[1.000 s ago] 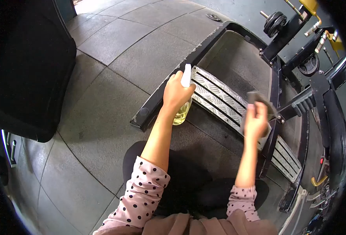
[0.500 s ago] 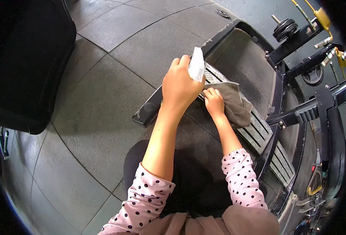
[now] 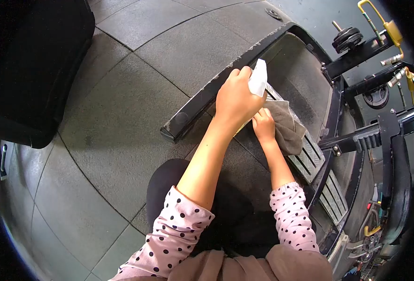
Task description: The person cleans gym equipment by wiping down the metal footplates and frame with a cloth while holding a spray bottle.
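My left hand [image 3: 238, 99] is closed around what looks like a spray bottle. Its white spray head [image 3: 259, 78] sticks out above the fist, and a thin yellowish strip shows below; the rest is hidden by the hand. Beside it, my right hand [image 3: 264, 125] grips a grey-brown cloth [image 3: 286, 127] that lies on a ridged metal footplate [image 3: 310, 159]. The left fist is just above and left of the right fingers, partly covering the cloth's near corner. Part of the footplate is hidden under the cloth.
A black machine frame [image 3: 216, 89] surrounds the footplate. Weight plates [image 3: 347, 40] and yellow handles [image 3: 393, 33] are at upper right. A black padded object [image 3: 33, 70] stands at left on the grey tiled floor [image 3: 118, 103]. A second ridged plate [image 3: 334, 199] lies lower right.
My left hand has moved right with the spray bottle, closer over the cloth and footplate. My right hand has shifted slightly right and down, still on the cloth.
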Available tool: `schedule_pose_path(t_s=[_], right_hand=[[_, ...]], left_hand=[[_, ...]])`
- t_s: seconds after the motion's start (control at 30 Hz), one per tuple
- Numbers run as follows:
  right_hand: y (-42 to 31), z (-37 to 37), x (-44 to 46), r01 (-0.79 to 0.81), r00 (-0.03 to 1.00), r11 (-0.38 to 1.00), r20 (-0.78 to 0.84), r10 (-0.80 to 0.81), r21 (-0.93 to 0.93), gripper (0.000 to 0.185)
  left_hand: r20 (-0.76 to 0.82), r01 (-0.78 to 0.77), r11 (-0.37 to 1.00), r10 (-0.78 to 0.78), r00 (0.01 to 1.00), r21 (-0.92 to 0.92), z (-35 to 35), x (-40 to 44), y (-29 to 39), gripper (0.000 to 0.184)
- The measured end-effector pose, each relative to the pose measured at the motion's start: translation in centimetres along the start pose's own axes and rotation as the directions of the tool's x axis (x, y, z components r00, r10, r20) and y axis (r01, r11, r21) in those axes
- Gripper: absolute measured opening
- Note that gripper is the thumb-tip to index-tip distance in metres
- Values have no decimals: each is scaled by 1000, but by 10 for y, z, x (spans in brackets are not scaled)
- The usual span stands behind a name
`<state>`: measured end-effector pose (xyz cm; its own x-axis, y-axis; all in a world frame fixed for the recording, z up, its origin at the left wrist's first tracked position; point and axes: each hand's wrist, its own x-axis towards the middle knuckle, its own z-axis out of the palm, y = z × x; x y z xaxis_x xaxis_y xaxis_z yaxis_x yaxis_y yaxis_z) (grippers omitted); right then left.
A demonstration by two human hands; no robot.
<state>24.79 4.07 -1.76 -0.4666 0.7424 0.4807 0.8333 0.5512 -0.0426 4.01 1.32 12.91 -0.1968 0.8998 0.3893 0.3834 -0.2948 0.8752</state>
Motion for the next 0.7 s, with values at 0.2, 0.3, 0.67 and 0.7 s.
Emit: schedule_pose_path(t_s=[0.2, 0.3, 0.67, 0.7], right_hand=[[4, -1, -4, 82, 997, 996, 17, -82, -34, 21], [3, -12, -20, 97, 995, 994, 28, -96, -54, 22], [2, 0, -1, 56, 998, 997, 20, -55, -50, 18], [3, -1, -4, 73, 997, 996, 22, -72, -55, 18]], left_hand=[[62, 75, 997, -76, 995, 24, -1, 1, -3, 32], [41, 49, 999, -49, 998, 2, 3, 0, -6, 32], [63, -5, 1000, 6, 998, -17, 12, -1, -12, 31], [65, 0, 1000, 0, 998, -7, 11, -1, -12, 31]])
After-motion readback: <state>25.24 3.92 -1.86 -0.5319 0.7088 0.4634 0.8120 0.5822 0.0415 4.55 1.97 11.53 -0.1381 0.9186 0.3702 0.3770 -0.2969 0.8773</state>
